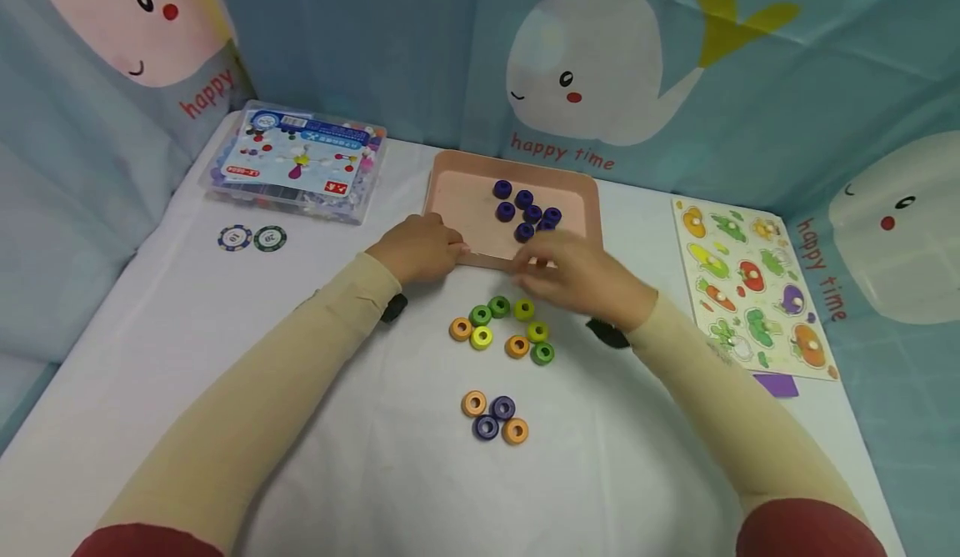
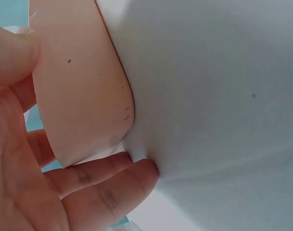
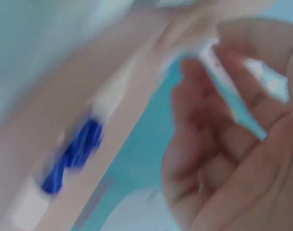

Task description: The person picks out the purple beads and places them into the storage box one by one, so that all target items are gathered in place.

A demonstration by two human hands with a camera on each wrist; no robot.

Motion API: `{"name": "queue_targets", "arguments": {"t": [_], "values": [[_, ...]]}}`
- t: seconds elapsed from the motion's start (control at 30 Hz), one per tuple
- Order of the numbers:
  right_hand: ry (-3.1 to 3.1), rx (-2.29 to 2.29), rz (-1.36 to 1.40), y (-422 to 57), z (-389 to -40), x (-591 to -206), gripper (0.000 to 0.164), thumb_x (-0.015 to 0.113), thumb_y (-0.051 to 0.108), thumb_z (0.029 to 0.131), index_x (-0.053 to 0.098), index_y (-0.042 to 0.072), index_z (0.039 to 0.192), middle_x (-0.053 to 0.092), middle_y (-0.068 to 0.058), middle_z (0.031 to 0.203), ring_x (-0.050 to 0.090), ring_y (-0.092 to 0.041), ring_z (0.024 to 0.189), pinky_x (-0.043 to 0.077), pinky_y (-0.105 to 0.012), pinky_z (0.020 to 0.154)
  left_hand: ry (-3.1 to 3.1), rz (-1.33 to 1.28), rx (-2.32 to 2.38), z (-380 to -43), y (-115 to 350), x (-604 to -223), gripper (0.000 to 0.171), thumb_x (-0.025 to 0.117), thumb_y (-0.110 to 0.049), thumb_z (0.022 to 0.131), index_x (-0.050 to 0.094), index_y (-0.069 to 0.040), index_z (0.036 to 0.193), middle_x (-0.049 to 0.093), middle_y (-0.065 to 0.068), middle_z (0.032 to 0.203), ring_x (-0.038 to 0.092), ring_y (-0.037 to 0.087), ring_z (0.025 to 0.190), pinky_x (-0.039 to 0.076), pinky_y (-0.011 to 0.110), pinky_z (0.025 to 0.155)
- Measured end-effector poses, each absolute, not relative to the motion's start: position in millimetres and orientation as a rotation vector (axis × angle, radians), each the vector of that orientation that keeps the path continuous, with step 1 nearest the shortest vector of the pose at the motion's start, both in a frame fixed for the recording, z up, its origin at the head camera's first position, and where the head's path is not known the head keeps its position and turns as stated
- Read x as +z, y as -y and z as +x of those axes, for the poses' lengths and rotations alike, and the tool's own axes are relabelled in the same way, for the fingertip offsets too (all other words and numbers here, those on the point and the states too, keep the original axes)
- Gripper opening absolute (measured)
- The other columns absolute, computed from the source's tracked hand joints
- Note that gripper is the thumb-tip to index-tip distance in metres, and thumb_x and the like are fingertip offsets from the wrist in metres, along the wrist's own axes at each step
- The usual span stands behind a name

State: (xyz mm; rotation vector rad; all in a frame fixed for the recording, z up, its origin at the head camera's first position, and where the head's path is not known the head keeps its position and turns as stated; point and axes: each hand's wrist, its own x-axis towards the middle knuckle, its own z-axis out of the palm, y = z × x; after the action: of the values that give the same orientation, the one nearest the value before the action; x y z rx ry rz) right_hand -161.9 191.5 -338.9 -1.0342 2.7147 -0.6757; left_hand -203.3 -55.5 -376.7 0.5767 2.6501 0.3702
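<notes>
A shallow pink tray (image 1: 480, 253) holds several dark purple ring beads (image 1: 532, 213), mostly grouped toward its right side. At the tray's front left corner, my left hand (image 1: 422, 248) grips the wall, the thumb (image 2: 14, 55) on the rim and the other fingers around the corner. My right hand (image 1: 581, 278) hovers by the front right edge, blurred by motion. Its fingers (image 3: 211, 130) are loosely bent in the right wrist view, and no bead shows between them. Just in front of the tray lie green, yellow and orange ring beads (image 1: 482, 338).
Nearer the front, purple and orange beads (image 1: 486, 428) form a small cluster. A clear plastic box (image 1: 296, 161) stands back left, with two poker chips (image 1: 270, 238) before it. On the right is a vegetable puzzle board (image 1: 753, 282) over a purple piece (image 1: 778, 385). A printed curtain (image 1: 420, 57) closes the back.
</notes>
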Motion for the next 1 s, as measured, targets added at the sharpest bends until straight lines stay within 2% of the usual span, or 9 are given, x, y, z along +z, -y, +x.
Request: {"name": "queue_targets", "arguments": {"t": [0.13, 0.3, 0.5, 0.7, 1.0], "values": [[-2.516, -0.656, -1.334, -193, -97, -348, 0.011, 0.072, 0.018, 0.093, 0.074, 0.022, 0.103, 0.068, 0.012, 0.107, 0.061, -0.007, 0.103, 0.053, -0.030, 0.095, -2.654, 0.608, 0.369, -203, 55, -374, 0.045, 0.043, -0.041, 0.106, 0.063, -0.015, 0.136, 0.060, 0.015, 0.128, 0.056, 0.033, 0.114, 0.045, 0.052, 0.107], [-2.498, -0.484, -1.429, -198, -57, -369, 0.017, 0.071, 0.016, 0.094, 0.076, 0.024, 0.107, 0.067, 0.009, 0.116, 0.060, -0.007, 0.112, 0.051, -0.030, 0.100, -2.658, 0.621, 0.338, -204, 55, -372, 0.045, 0.042, -0.040, 0.107, 0.063, -0.015, 0.137, 0.060, 0.015, 0.129, 0.056, 0.034, 0.115, 0.045, 0.052, 0.108], [-2.551, -0.401, -1.515, -202, -48, -383, 0.017, 0.072, 0.021, 0.093, 0.076, 0.027, 0.109, 0.068, 0.010, 0.116, 0.061, -0.008, 0.113, 0.052, -0.030, 0.098, -2.662, 0.631, 0.311, -204, 55, -374, 0.046, 0.040, -0.041, 0.107, 0.062, -0.015, 0.138, 0.060, 0.014, 0.134, 0.055, 0.034, 0.121, 0.043, 0.051, 0.111], [-2.581, -0.347, -1.629, -202, -50, -386, 0.023, 0.073, 0.025, 0.092, 0.073, 0.025, 0.115, 0.067, 0.009, 0.117, 0.061, -0.010, 0.112, 0.053, -0.031, 0.096, -2.659, 0.619, 0.304, -203, 56, -374, 0.046, 0.041, -0.040, 0.107, 0.062, -0.014, 0.138, 0.058, 0.016, 0.138, 0.053, 0.036, 0.127, 0.041, 0.053, 0.113], [-2.605, -0.333, -1.720, -199, -50, -392, 0.017, 0.075, 0.026, 0.091, 0.077, 0.023, 0.107, 0.071, 0.008, 0.115, 0.064, -0.010, 0.108, 0.053, -0.028, 0.096, -2.653, 0.619, 0.307, -202, 56, -376, 0.046, 0.041, -0.039, 0.107, 0.061, -0.013, 0.140, 0.056, 0.017, 0.142, 0.050, 0.037, 0.132, 0.039, 0.054, 0.115]]}}
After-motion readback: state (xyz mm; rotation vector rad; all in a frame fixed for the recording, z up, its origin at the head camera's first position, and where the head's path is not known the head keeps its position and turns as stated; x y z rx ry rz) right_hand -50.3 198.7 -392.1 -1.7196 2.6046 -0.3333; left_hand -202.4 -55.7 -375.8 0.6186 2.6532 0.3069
